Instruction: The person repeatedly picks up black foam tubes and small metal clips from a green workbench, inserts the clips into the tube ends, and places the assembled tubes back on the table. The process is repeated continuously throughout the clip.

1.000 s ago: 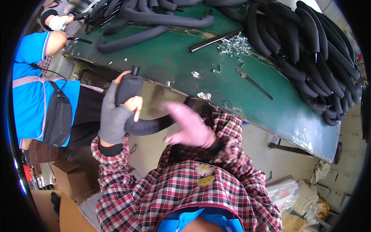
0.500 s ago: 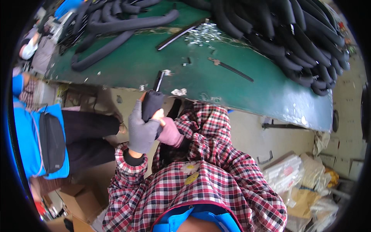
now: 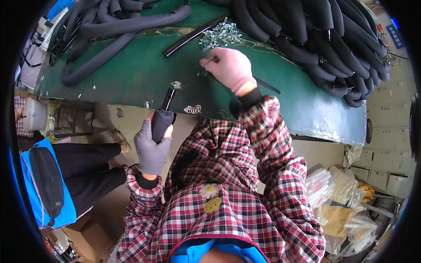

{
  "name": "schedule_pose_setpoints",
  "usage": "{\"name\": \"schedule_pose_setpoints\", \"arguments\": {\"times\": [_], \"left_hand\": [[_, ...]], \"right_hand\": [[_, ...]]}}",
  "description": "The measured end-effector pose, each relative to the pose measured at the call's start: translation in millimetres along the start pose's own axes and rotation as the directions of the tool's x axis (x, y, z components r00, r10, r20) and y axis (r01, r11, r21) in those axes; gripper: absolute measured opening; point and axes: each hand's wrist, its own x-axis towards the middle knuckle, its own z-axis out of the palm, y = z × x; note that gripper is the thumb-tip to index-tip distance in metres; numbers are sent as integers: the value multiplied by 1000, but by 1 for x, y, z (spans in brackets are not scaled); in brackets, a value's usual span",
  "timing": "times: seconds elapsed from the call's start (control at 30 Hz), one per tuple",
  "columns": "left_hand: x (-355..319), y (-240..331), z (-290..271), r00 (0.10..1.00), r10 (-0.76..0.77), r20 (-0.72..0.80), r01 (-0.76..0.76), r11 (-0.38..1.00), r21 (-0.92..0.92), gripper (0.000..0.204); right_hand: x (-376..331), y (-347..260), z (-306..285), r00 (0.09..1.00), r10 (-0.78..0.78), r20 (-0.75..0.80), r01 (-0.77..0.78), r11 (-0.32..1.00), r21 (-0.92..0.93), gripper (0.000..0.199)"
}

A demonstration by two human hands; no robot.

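The left hand (image 3: 151, 147), in a grey knit glove, is closed around the end of a black foam-sleeved tube (image 3: 161, 123), held upright just below the table edge. A thin black stem at the tube's top (image 3: 168, 98) rises past the fist onto the green tabletop (image 3: 131, 74). Up and to the right of that grip, the right hand (image 3: 229, 68), in a pink glove, rests on the tabletop with its fingers pinched at a small piece too small to make out. Just beyond those fingers lies a heap of small silvery metal clips (image 3: 220, 36), beside a long flat black strip (image 3: 195, 36). Coils of black foam hose (image 3: 333, 48) lie farther right; a blue-clad person (image 3: 48, 188) sits left of the gripping hand.
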Motion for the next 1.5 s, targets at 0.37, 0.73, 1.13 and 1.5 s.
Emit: {"name": "schedule_pose_setpoints", "arguments": {"times": [0.37,0.73,1.13,1.5], "left_hand": [[1,10,-3,982,-187,1,185,972,-146,42],[-4,35,4,979,-202,8,197,942,-271,40],[-8,10,9,979,-199,35,202,958,-203,41],[-13,7,9,996,-85,-25,81,989,-127,43]], "right_hand": [[-6,29,25,984,-93,-151,146,909,391,15],[-138,-72,105,924,43,379,-330,-410,851,15],[-153,-73,119,930,-3,367,-324,-478,817,33],[-160,-84,100,878,-13,479,-424,-489,763,41]]}}
